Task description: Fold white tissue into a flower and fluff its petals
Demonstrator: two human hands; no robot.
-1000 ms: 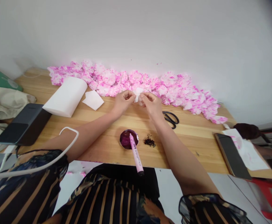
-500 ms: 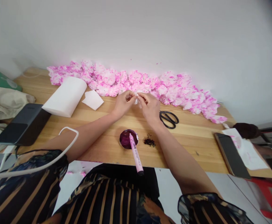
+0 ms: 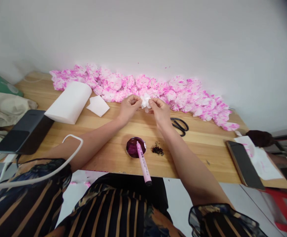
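Between both sets of fingertips I hold a small white paper flower [image 3: 146, 101], its layers ruffled. My left hand [image 3: 129, 108] pinches its left edge, and my right hand [image 3: 160, 111] pinches the right edge. Behind it runs a long heap of pink-and-white paper flowers [image 3: 113, 82] against the wall. Black-handled scissors [image 3: 180, 125] lie just right of my right wrist, their blades hidden. Closer to me, a pink marker [image 3: 143, 163] rests with its tip in a small dish of dark purple liquid [image 3: 132, 148]. Beside it sits a little pile of dark thread-like bits [image 3: 157, 149].
A stack of white paper [image 3: 69, 100] and a folded white sheet [image 3: 98, 106] lie to the left. A dark power bank [image 3: 25, 131] with a white cable [image 3: 75, 151] over my left forearm is nearby. At right are a phone [image 3: 244, 164] and pink-stained paper [image 3: 261, 159].
My hands have drawn slightly apart. The white paper between them, mostly covered before, now shows spread out as a ruffled flower.
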